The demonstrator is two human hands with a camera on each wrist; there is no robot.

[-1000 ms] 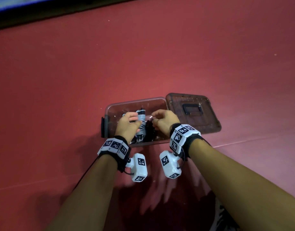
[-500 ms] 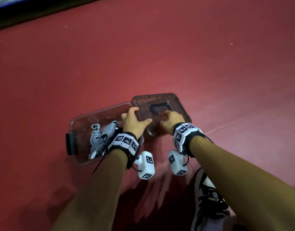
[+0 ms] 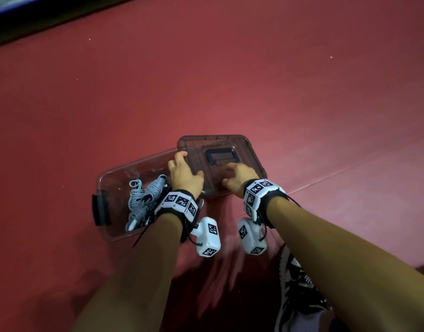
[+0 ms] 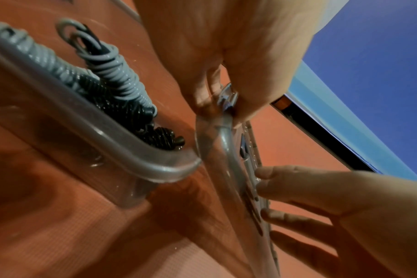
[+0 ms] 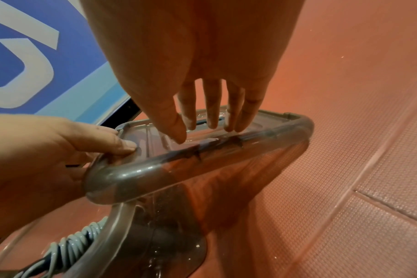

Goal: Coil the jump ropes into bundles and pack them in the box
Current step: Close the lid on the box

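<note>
A clear brown box (image 3: pixel 99 185) stands open on the red floor. Inside lie a coiled grey jump rope (image 3: pixel 144 197) and a coiled black rope (image 4: pixel 112 101) beside it. The matching lid (image 3: pixel 244 149) sits to the box's right, its near left corner over the box rim (image 4: pixel 131 156). My left hand (image 3: pixel 184 173) pinches the lid's left edge between thumb and fingers. The fingers of my right hand (image 3: pixel 237 176) lie nearly straight on the lid's top (image 5: pixel 226 148), below its recessed handle.
A black latch (image 3: pixel 100 209) hangs on the box's left end. My patterned shoe (image 3: pixel 299 291) stands at the lower right. A blue banner (image 3: pixel 5 3) with a dark base runs along the far left edge. A seam (image 3: pixel 326 178) crosses the floor mat.
One second ago both hands were inside the box on the ropes. They have moved right onto the lid, and the left hand has taken hold of its edge.
</note>
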